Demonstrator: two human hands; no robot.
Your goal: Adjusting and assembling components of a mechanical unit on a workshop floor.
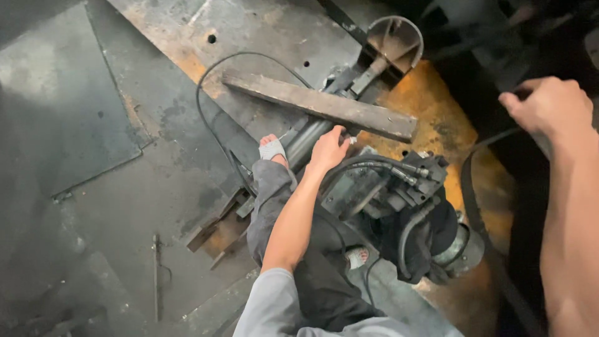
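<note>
Looking down from your head, you see dark steel floor plates (93, 112) filling the left side, worn and stained, with a thin metal rod (155, 274) lying on them near the bottom. Moving right, a thin black cable (206, 81) loops across a rusty plate and runs down toward your foot. A flat, rust-dark steel bar (318, 105) lies at a slant across the middle, and its far end rests over a shiny metal cylinder (309, 138).

Your left foot (272, 150), in a light sandal strap, sits just beside that cylinder, with your grey trouser leg bent over it. Your left hand (329, 150) reaches forward past your knee and rests on the upper part of the cylinder, right below the bar, fingers curled lightly against the metal; whether it truly clamps the cylinder or only presses on it, you cannot tell from here.

Further right sits a dark, greasy machine block (405, 187) with black hoses (374, 163) bending out of it, and a round motor end (465, 249) shows just behind it. Above it, a half-round metal trough (396, 39) stands on the orange-rusted floor.

At the far right, your right hand (549, 106) is raised well apart from the left, closed on a dark flat strap (474, 206) that curves down past the machine.
</note>
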